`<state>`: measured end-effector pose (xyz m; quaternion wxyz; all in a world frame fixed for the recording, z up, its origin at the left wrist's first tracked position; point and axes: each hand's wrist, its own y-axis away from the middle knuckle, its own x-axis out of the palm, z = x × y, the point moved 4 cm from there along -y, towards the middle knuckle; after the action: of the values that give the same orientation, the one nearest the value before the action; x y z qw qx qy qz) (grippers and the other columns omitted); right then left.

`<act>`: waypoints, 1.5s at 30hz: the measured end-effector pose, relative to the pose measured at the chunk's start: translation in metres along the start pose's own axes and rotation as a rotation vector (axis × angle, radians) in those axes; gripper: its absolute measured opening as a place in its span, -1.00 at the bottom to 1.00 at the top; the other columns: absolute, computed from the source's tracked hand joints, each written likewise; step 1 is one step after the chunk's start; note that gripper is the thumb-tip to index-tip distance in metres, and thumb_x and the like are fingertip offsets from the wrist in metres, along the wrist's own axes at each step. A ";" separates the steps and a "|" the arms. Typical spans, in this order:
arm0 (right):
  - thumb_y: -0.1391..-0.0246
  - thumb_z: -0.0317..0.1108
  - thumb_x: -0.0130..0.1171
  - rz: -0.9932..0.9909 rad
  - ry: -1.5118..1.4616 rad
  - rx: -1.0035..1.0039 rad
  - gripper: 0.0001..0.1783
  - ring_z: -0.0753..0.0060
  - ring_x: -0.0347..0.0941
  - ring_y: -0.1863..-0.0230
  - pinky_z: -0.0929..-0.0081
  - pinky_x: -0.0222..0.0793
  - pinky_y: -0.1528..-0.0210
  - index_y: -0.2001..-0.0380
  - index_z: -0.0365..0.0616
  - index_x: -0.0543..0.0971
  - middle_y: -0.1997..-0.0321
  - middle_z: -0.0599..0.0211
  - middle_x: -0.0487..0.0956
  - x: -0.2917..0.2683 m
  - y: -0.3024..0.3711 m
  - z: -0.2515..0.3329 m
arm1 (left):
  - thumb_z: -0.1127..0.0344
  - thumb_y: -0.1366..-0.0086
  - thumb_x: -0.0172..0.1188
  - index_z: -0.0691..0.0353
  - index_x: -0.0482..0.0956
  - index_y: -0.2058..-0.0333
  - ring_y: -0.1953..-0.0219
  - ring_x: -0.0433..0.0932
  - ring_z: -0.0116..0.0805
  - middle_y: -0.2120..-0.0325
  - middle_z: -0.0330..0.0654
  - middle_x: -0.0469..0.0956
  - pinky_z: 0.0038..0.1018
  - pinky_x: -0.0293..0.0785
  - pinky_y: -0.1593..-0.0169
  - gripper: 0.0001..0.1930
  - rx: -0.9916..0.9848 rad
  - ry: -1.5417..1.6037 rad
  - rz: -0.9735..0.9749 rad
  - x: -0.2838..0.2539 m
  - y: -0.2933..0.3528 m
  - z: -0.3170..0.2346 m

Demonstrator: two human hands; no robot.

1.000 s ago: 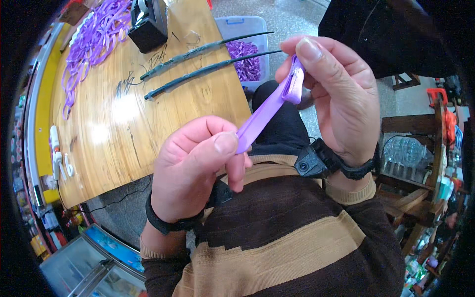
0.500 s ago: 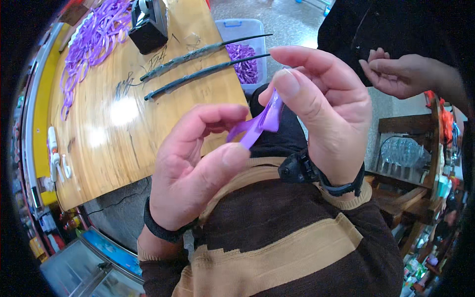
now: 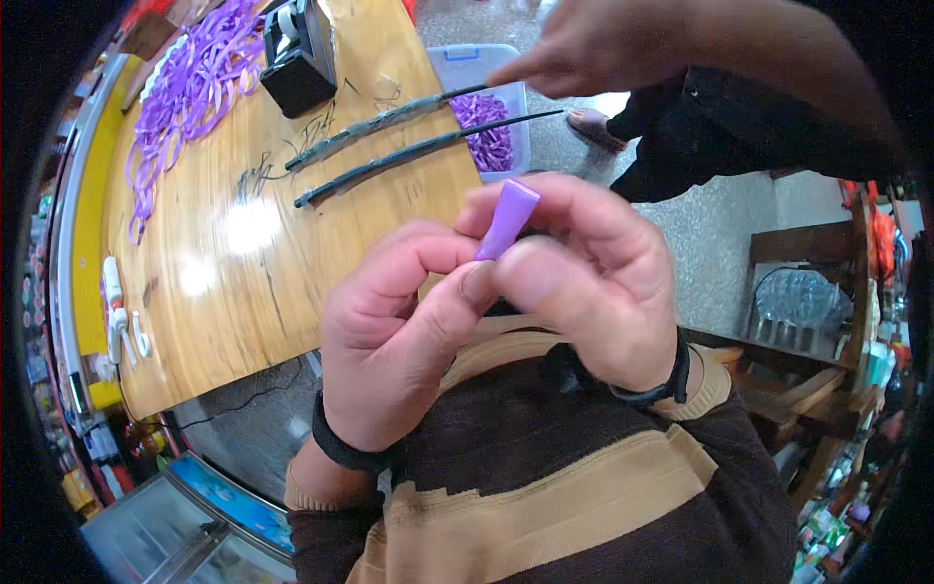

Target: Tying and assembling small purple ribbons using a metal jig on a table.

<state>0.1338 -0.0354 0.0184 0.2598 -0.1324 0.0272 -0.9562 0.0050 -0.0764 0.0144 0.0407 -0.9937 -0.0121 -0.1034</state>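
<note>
Strips (image 3: 193,102) lying in a loose pile, apparently unworked | left hand (image 3: 389,307) pinching ribbon (image 3: 512,216) near its base | bin (image 3: 520,136) holding many purple pieces (image 3: 488,146) | ribbon sitting folded between both hands, any fastening hidden | right hand (image 3: 613,282), blurred, gripping it too

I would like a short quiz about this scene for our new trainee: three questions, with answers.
1. What is held where the left hand and the right hand meet?
2. True or false: the black tape dispenser stands to the right of the loose purple ribbons.
3. Where are the two dark rods? A) in a drawer B) on the wooden table C) under a chair

Key: 1. A folded purple ribbon. 2. True. 3. B.
</note>
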 end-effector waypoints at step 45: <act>-0.07 -0.20 0.07 -0.141 -0.330 0.098 -0.69 0.56 0.47 0.47 0.67 0.38 0.37 0.27 -0.27 0.47 0.43 0.34 0.52 -0.006 -0.022 -0.012 | 0.53 -0.08 0.12 0.35 0.22 0.11 0.38 0.42 -0.50 0.35 -0.11 0.44 -0.63 0.40 0.29 -0.61 -0.056 0.191 -0.078 -0.012 0.016 0.012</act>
<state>0.1251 -0.0133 0.0082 0.1990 -0.2764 -0.0719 -0.9375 -0.0035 -0.0919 -0.0006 0.0100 -0.9789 -0.0439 -0.1994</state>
